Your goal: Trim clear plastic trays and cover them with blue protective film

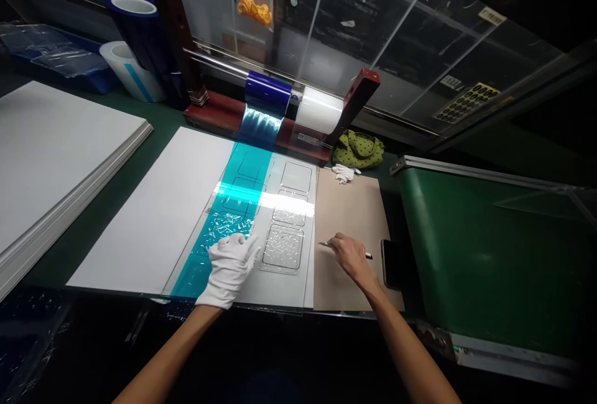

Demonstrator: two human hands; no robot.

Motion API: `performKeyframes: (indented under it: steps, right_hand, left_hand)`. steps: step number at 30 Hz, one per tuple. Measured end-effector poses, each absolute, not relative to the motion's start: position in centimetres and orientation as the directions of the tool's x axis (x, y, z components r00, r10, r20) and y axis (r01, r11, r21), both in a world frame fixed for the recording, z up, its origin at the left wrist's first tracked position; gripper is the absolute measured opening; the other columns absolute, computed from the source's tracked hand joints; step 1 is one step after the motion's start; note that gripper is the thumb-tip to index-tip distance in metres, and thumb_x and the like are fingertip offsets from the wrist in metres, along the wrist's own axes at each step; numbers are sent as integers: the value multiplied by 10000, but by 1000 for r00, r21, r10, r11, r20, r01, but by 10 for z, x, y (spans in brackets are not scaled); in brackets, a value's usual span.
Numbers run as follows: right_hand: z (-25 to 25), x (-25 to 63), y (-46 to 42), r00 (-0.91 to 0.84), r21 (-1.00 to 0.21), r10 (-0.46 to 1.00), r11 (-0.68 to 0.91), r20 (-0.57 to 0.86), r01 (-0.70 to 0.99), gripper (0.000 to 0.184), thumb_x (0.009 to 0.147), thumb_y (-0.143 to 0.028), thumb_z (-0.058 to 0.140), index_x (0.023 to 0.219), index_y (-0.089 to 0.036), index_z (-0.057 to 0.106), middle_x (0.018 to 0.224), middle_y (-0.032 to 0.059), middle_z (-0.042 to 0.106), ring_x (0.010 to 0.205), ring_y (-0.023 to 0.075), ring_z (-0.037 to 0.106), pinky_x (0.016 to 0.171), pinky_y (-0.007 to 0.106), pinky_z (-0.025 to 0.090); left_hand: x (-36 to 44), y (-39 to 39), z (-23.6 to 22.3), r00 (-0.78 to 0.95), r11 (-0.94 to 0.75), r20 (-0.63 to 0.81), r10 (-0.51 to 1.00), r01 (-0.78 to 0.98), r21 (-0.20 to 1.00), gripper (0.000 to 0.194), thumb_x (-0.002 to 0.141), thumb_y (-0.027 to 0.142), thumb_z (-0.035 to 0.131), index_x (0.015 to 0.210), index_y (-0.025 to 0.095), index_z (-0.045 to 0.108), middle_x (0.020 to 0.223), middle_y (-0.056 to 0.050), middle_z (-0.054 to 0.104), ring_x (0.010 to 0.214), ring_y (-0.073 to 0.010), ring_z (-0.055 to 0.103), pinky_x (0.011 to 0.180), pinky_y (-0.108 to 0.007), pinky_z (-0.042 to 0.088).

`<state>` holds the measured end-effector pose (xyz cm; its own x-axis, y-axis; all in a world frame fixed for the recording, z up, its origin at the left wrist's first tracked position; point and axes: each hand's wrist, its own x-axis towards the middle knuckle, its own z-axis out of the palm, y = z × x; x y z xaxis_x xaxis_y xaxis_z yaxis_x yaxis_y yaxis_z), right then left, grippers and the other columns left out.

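Forearms [172, 354] reach in from the bottom edge, hands well apart: the white-gloved left hand [231, 267] lies flat on teal film [245, 174] over a clear moulded sheet [284, 289], while the bare right hand [352, 259] grips a slim tool [326, 244] above brown card [347, 205]. Film covers the sheet's left strip, leaving the right wells uncovered, and runs to a blue roll [268, 93] at 12 o'clock; stacked white boards [60, 155] lie at 9 o'clock.

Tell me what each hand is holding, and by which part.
The right hand holds a slim pen-like tool by its middle. The white-gloved left hand holds nothing; it lies flat on the blue film.
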<state>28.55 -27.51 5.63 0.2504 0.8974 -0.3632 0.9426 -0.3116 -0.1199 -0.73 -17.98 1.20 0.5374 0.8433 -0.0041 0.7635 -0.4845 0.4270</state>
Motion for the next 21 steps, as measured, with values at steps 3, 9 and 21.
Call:
performKeyframes:
  steps: [3, 9, 21]
  right_hand:
    - [52, 281, -301, 285, -237, 877, -393, -388, 888, 216, 856, -201, 510, 989, -239, 675, 936, 33, 699, 859, 179, 627, 671, 241, 375]
    - [24, 251, -330, 308, -473, 856, -492, -416, 731, 150, 788, -184, 563, 853, -215, 694, 870, 32, 718, 838, 178, 642, 690, 232, 403]
    - [-11, 234, -344, 178, -827, 846, -531, -503, 184, 326, 712, -436, 599, 821, -136, 665, 649, 3, 598, 525, 108, 496, 487, 220, 407]
  left_hand:
    - [-9, -193, 20, 500, -484, 46, 865, 806, 340, 314, 895, 408, 430, 1093, 246, 611, 1011, -129, 594, 910, -304, 555, 745, -461, 405]
    - [-3, -225, 17, 592, -571, 18, 806, 769, 289, 245, 866, 389, 480, 984, 241, 635, 946, -86, 625, 853, -245, 570, 746, -390, 395]
    - [19, -235, -6, 504, -434, -25, 863, 766, 475, 333, 851, 409, 486, 1082, 225, 640, 1015, -131, 629, 920, -271, 568, 783, -410, 383]
